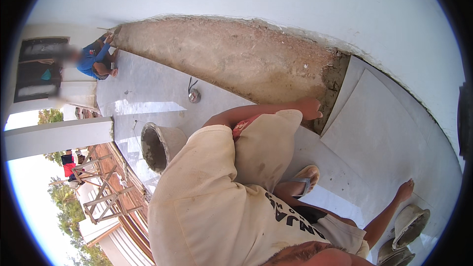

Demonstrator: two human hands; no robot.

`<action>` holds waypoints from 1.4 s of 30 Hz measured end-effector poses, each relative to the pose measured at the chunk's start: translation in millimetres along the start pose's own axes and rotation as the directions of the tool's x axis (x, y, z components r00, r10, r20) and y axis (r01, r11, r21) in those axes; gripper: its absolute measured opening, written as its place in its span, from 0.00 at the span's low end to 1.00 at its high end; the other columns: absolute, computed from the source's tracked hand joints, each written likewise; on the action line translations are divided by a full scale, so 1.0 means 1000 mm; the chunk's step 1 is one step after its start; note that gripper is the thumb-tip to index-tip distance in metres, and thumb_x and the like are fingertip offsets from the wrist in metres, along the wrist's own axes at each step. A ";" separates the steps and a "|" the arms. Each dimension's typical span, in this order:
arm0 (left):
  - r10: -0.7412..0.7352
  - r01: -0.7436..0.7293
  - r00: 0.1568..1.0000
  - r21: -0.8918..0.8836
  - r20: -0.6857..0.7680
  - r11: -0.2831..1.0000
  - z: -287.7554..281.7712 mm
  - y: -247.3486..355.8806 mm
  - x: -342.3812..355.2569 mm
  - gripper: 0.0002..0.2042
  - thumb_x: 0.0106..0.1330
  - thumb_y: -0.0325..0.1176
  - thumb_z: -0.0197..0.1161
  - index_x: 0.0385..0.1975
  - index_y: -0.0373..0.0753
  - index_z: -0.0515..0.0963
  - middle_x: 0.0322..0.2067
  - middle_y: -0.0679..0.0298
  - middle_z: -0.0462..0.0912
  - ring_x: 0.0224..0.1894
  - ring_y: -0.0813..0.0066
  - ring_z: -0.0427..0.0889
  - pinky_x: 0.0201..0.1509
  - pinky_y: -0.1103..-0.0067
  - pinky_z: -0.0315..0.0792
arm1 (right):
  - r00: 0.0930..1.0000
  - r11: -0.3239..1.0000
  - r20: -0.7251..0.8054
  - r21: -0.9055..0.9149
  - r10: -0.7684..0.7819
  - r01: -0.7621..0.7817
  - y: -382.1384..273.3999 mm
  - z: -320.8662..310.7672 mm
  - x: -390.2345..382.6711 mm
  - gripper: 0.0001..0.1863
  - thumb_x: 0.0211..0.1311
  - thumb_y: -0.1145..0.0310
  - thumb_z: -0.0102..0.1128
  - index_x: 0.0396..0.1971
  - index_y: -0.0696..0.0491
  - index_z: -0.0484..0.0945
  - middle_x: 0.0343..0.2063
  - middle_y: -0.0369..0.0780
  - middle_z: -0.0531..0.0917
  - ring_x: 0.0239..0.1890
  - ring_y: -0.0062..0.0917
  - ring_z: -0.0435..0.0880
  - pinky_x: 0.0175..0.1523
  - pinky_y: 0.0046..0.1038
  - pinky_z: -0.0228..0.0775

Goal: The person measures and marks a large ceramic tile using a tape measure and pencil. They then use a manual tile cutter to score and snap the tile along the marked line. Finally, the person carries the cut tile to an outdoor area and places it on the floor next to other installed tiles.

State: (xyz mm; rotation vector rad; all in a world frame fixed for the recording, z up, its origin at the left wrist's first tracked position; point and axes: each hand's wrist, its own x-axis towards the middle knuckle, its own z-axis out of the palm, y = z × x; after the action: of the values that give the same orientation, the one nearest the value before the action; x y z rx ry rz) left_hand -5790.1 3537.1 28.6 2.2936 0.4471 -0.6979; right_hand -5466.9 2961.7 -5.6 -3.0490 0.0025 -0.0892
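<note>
A large grey floor tile lies at a slant beside the white wall, over other grey tiling. My left hand reaches past my bent knee and hovers over the bare strip, close to the tile's left corner. Its fingers point down, loosely bent, and no held object shows. My right hand rests at the tile's near edge with its fingertips laid on the surface; they look small here. Between tile and wall runs an unpaved strip of brown earth, with dark wet mortar at its right end.
A mortar-smeared bucket stands left of my body. Two more buckets are at lower right. A small metal item with a strap lies on the tiled floor. Far left, a person in blue squats by the strip. Wooden trestles stand outside.
</note>
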 end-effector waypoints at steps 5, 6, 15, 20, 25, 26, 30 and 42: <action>-0.267 0.199 0.886 -0.210 -0.379 0.957 -0.048 -0.100 -0.046 0.22 0.62 0.46 0.54 0.36 0.28 0.80 0.41 0.41 0.81 0.47 0.42 0.80 0.53 0.58 0.73 | 0.997 0.969 0.052 0.243 -0.060 0.046 -0.052 -0.005 -0.020 0.24 0.71 0.54 0.46 0.47 0.59 0.80 0.42 0.50 0.84 0.44 0.43 0.82 0.49 0.40 0.71; -0.306 0.246 0.859 -0.195 -0.411 0.950 -0.059 -0.115 -0.063 0.23 0.62 0.46 0.54 0.35 0.27 0.79 0.39 0.40 0.81 0.45 0.41 0.81 0.51 0.58 0.74 | 0.996 0.947 0.058 0.315 -0.075 0.053 -0.067 0.001 -0.018 0.23 0.71 0.55 0.47 0.47 0.60 0.80 0.38 0.48 0.84 0.41 0.40 0.82 0.47 0.38 0.71; -0.602 0.657 0.342 -0.275 -0.722 0.702 -0.020 -0.287 -0.246 0.27 0.58 0.41 0.65 0.53 0.31 0.69 0.52 0.45 0.70 0.55 0.44 0.68 0.59 0.55 0.65 | 0.643 0.675 0.540 0.736 -0.542 -0.050 -0.402 -0.093 -0.104 0.18 0.65 0.72 0.48 0.53 0.60 0.77 0.25 0.34 0.76 0.23 0.15 0.74 0.28 0.18 0.69; -0.584 0.776 0.151 -0.270 -0.798 0.570 0.005 -0.337 -0.307 0.31 0.57 0.43 0.67 0.58 0.34 0.68 0.59 0.46 0.65 0.63 0.44 0.62 0.65 0.54 0.60 | 0.374 0.606 0.477 0.643 -0.796 0.469 -0.549 -0.088 -0.142 0.17 0.65 0.68 0.53 0.50 0.61 0.78 0.19 0.37 0.80 0.18 0.18 0.78 0.27 0.23 0.71; -0.509 0.756 0.092 -0.273 -0.856 0.595 0.016 -0.360 -0.303 0.29 0.58 0.45 0.65 0.56 0.35 0.70 0.57 0.48 0.70 0.62 0.48 0.65 0.64 0.54 0.59 | 0.523 0.627 0.347 0.445 -0.779 0.639 -0.659 -0.003 -0.154 0.22 0.60 0.54 0.56 0.43 0.58 0.81 0.29 0.53 0.84 0.38 0.48 0.83 0.45 0.44 0.74; -0.500 0.768 0.084 -0.263 -0.862 0.583 0.025 -0.368 -0.310 0.28 0.59 0.45 0.64 0.55 0.35 0.71 0.56 0.50 0.71 0.61 0.49 0.66 0.64 0.53 0.59 | 0.541 0.627 0.327 0.508 -0.775 0.590 -0.684 0.002 -0.183 0.23 0.59 0.53 0.56 0.43 0.58 0.81 0.33 0.55 0.83 0.42 0.52 0.81 0.49 0.46 0.72; -0.417 0.843 0.019 -0.210 -0.909 0.496 0.034 -0.370 -0.309 0.22 0.61 0.46 0.60 0.50 0.37 0.75 0.51 0.55 0.76 0.56 0.55 0.72 0.63 0.50 0.58 | 0.609 0.619 0.276 0.628 -0.744 0.472 -0.749 0.017 -0.245 0.21 0.60 0.56 0.54 0.43 0.58 0.82 0.40 0.55 0.83 0.44 0.51 0.81 0.51 0.44 0.72; -0.452 0.835 0.017 -0.236 -0.892 0.497 0.021 -0.362 -0.303 0.21 0.61 0.45 0.56 0.47 0.36 0.76 0.50 0.54 0.76 0.55 0.54 0.74 0.64 0.48 0.56 | 0.747 0.708 0.261 0.601 -0.612 0.370 -0.819 0.049 -0.277 0.22 0.63 0.59 0.51 0.49 0.59 0.78 0.45 0.54 0.82 0.49 0.49 0.80 0.55 0.44 0.71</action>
State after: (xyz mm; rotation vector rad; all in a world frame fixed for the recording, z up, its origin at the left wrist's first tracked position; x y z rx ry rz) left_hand -6215.8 3741.1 9.3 2.5286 2.2876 0.2913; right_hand -5741.8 3782.9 4.5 -2.3616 -0.7733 0.4990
